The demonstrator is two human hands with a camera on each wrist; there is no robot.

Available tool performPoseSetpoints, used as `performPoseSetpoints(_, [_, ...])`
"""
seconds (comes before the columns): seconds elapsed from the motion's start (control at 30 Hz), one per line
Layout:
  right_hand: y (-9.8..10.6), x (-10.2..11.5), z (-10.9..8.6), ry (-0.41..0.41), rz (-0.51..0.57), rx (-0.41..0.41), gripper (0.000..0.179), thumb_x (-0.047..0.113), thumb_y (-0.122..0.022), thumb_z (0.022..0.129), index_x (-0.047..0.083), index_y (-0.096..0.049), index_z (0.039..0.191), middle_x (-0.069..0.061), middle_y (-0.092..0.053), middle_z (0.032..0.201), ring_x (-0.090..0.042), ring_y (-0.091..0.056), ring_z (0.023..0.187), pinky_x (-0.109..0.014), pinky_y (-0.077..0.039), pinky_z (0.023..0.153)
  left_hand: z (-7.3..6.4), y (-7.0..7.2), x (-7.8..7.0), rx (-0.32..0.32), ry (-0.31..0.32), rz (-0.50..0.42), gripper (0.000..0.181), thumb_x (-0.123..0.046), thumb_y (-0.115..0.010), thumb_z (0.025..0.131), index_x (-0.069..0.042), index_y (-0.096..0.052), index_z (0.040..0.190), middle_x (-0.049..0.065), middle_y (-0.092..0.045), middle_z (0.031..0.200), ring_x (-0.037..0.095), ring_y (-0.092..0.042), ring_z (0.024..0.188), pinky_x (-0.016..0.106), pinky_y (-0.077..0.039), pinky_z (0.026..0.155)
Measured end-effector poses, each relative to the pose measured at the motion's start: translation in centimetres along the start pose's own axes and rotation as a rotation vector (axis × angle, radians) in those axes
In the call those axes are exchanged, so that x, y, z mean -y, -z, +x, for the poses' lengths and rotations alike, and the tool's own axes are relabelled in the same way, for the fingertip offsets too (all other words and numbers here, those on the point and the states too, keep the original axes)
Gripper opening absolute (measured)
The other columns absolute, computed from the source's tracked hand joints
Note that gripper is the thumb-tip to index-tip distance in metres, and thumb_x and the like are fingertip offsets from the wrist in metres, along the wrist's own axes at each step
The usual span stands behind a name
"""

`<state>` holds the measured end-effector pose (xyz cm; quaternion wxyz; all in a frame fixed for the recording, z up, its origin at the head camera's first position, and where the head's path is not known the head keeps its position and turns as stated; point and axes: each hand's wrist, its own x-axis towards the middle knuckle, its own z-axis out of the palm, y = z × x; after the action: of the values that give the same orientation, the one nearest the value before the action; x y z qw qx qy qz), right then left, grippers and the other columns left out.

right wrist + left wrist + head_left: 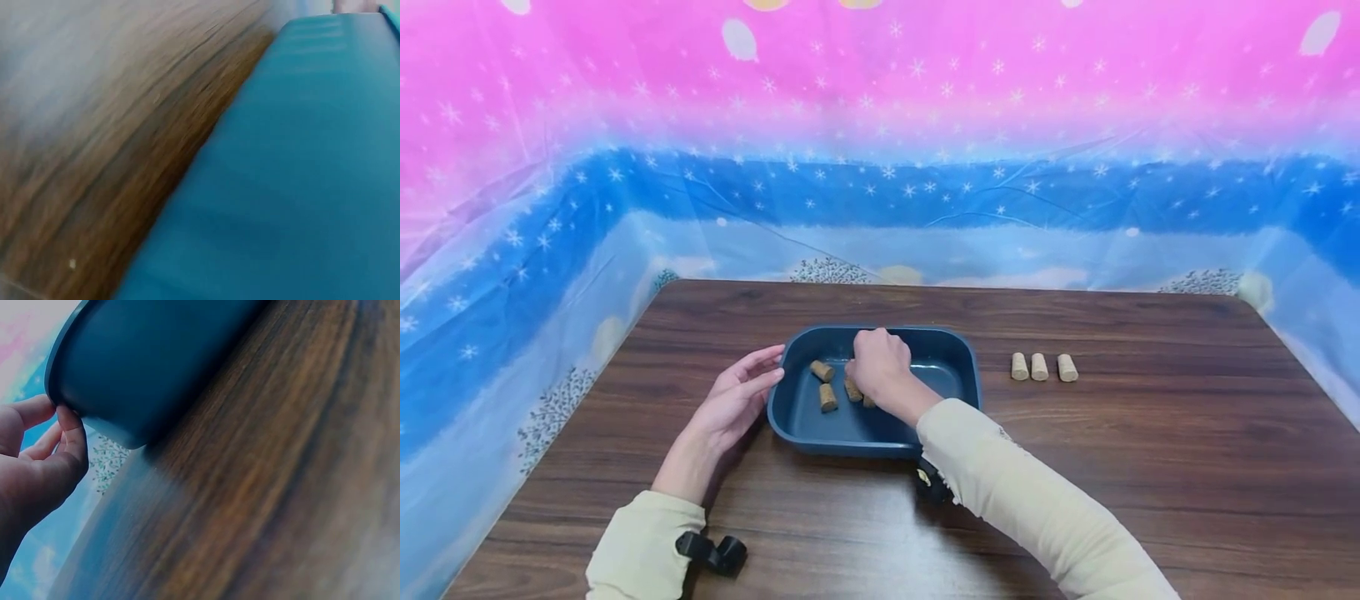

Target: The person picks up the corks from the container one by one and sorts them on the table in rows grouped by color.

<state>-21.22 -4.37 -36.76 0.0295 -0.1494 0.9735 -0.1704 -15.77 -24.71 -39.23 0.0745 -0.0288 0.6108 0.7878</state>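
Note:
A dark blue rectangular dish (850, 429) stands on the wooden table with several cork stoppers (827, 397) inside, toward its left half. My left hand (733, 404) is at the dish's left end; in the left wrist view its thumb and fingers pinch the rim (53, 378). My right hand (883, 367) reaches over the near side into the dish, knuckles up and fingers bent down among the corks. Its fingertips are hidden behind the hand, and I cannot tell whether they grip a cork. The right wrist view shows mainly the dish's outer wall (269, 187).
Three lighter corks (1038, 367) stand in a row on the table (1150, 467) to the right of the dish. A pink and blue snowflake-patterned cloth (887, 192) hangs behind the table's far edge and along its left side.

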Motion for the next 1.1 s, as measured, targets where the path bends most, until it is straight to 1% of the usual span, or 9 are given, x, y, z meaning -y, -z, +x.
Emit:
performPoseSetpoints(0.17, [0.1,-0.3,-0.2,-0.031,0.113,0.027,0.048,0.015,-0.063,0.092,0.014,-0.037,0.052,0.002,-0.024,0.046,-0.013,-0.028,0.038,-0.024,-0.028,0.039,0.0,-0.1,0.1,-0.004,0.0,-0.009,0.031,0.002,-0.054,0.096,-0.005,-0.054,0.126,0.005,-0.05,0.115,0.012,-0.056,0.101,0.021,-0.047,0.087])
performPoseSetpoints(0.43, [1.5,-1.3,-0.6,0.025,0.276,0.01,0.045,0.009,-0.061,0.088,0.014,-0.032,0.054,0.004,-0.022,0.047,-0.011,-0.023,0.037,-0.023,-0.022,0.04,-0.1,-0.1,-0.1,-0.009,0.0,0.012,0.04,0.001,-0.055,0.096,0.003,-0.046,0.135,0.007,-0.048,0.118,0.011,-0.056,0.101,0.021,-0.047,0.087])
performPoseSetpoints(0.57, [2.3,-2.2,-0.9,0.065,0.328,0.012,0.026,0.012,-0.063,0.087,0.007,-0.049,0.065,0.004,-0.028,0.052,-0.011,-0.025,0.044,-0.023,-0.023,0.046,-0.1,-0.1,0.0,-0.01,0.002,0.026,0.041,0.0,-0.055,0.096,0.004,-0.044,0.136,0.008,-0.047,0.12,0.011,-0.056,0.102,0.02,-0.047,0.088])
performPoseSetpoints(0.7, [2.8,-3.1,-1.2,0.106,0.359,0.04,0.022,0.016,-0.065,0.089,0.002,-0.058,0.074,0.002,-0.036,0.055,-0.012,-0.031,0.048,-0.024,-0.028,0.05,-0.1,0.0,0.1,-0.008,-0.005,0.037,0.043,0.001,-0.054,0.096,0.006,-0.042,0.137,0.009,-0.045,0.121,0.01,-0.056,0.102,0.02,-0.047,0.088])
performPoseSetpoints(0.77, [3.0,-3.3,-1.3,0.115,0.379,0.047,0.02,0.016,-0.066,0.089,0.002,-0.061,0.076,0.001,-0.046,0.061,-0.012,-0.039,0.053,-0.025,-0.034,0.053,0.0,0.0,0.2,-0.006,-0.015,0.038,0.043,0.003,-0.053,0.096,0.007,-0.041,0.137,0.009,-0.044,0.121,0.01,-0.056,0.102,0.02,-0.047,0.087])
performPoseSetpoints(0.83, [3.3,-3.6,-1.4,0.11,0.411,0.045,0.017,0.017,-0.067,0.089,0.001,-0.069,0.093,-0.002,-0.06,0.076,-0.014,-0.052,0.066,-0.026,-0.044,0.06,0.0,0.1,0.3,-0.008,-0.021,0.041,0.042,0.003,-0.053,0.096,0.007,-0.042,0.137,0.009,-0.045,0.121,0.011,-0.056,0.102,0.02,-0.047,0.087])
performPoseSetpoints(0.87, [3.4,-3.7,-1.4,0.106,0.425,0.047,0.023,0.018,-0.067,0.089,0.001,-0.069,0.104,-0.004,-0.065,0.087,-0.015,-0.057,0.076,-0.027,-0.048,0.066,0.1,0.1,0.3,-0.007,-0.024,0.042,0.042,0.003,-0.053,0.096,0.007,-0.042,0.137,0.01,-0.045,0.121,0.011,-0.055,0.102,0.02,-0.047,0.087])
performPoseSetpoints(0.97, [3.8,-4.1,-1.5,0.112,0.474,0.067,0.042,0.018,-0.066,0.09,-0.002,-0.06,0.126,-0.01,-0.065,0.111,-0.02,-0.06,0.1,-0.033,-0.052,0.081,0.1,0.1,0.3,-0.006,-0.027,0.044,0.043,0.002,-0.054,0.096,0.007,-0.042,0.137,0.01,-0.045,0.121,0.011,-0.055,0.103,0.02,-0.047,0.088])
performPoseSetpoints(1.1, [4.2,-4.8,-1.5,0.146,0.535,0.113,0.044,0.014,-0.064,0.091,-0.002,-0.056,0.131,-0.012,-0.063,0.116,-0.023,-0.059,0.106,-0.034,-0.052,0.084,0.0,0.0,0.2,-0.011,-0.017,0.051,0.045,0.0,-0.054,0.097,0.007,-0.04,0.139,0.009,-0.044,0.121,0.011,-0.055,0.103,0.021,-0.047,0.088])
